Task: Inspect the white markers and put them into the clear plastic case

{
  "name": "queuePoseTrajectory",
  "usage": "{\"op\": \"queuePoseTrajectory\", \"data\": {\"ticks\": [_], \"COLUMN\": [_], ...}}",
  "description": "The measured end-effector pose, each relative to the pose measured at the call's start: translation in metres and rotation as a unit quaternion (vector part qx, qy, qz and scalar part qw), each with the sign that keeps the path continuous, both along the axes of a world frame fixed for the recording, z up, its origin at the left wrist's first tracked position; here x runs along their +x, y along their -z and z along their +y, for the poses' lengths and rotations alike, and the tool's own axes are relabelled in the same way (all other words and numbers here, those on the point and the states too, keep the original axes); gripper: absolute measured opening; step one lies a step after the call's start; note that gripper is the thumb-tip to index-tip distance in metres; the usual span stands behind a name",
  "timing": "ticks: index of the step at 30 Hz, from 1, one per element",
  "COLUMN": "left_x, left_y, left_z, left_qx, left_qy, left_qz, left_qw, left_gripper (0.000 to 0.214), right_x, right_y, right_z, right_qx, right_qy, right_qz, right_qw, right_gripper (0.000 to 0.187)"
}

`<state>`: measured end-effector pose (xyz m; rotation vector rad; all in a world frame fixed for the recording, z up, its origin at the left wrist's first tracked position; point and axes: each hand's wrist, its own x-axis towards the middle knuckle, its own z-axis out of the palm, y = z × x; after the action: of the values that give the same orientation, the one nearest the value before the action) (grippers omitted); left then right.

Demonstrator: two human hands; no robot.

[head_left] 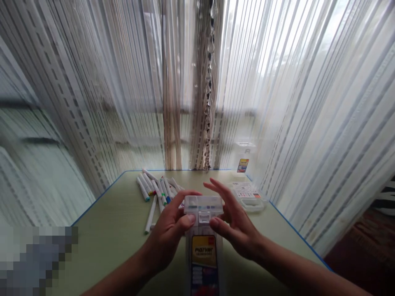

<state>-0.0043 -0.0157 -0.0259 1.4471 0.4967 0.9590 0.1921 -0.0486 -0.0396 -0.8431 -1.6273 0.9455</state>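
A clear plastic marker case (pixel 203 230) with a latch on its front and a yellow and dark "marker" label stands upright before me, its lower end cut off by the frame. My left hand (pixel 171 226) is closed around the case's left side, thumb on the front below the lid and fingers behind. At the right edge, my right hand (pixel 236 224) has its thumb tip by the latch. Its upper fingers stretch out above and beyond the lid, spread apart; its lower fingers are partly hidden. Some coloured bits show through the lid.
Loose white markers (pixel 159 191) with coloured ends lie in a pile behind my left hand. A clear case (pixel 249 197) with a handle lies at the back right. Striped sheer curtains (pixel 123 82) hang behind the green table (pixel 108 230), which has a blue edge.
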Motion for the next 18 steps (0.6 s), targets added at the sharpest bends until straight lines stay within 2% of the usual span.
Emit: {"op": "queuePoseTrajectory", "data": {"ticks": [3, 8, 13, 18], "left_x": [0.0021, 0.0032, 0.0016, -0.0018], "left_y": [-0.0015, -0.0041, -0.0041, -0.0038], "left_z": [-0.0006, 0.0006, 0.0010, -0.0035], "left_qx": [-0.016, -0.017, 0.001, 0.052], "left_qy": [0.022, -0.002, 0.016, -0.026], "left_qz": [-0.007, -0.001, -0.020, 0.019], "left_qw": [1.000, 1.000, 1.000, 0.998], "left_gripper": [0.036, 0.031, 0.037, 0.062], "right_x": [0.0009, -0.0022, -0.0039, 0.0007], "right_y": [-0.0026, -0.0052, -0.0062, -0.0101], "right_z": [0.0016, 0.0029, 0.0023, 0.0013], "right_qx": [-0.035, -0.049, -0.020, 0.044], "right_qy": [-0.044, -0.067, -0.076, -0.035], "right_qz": [0.034, 0.088, 0.103, 0.071], "right_qw": [0.998, 0.993, 0.992, 0.996], "right_gripper": [0.057, 0.043, 0.038, 0.039]}}
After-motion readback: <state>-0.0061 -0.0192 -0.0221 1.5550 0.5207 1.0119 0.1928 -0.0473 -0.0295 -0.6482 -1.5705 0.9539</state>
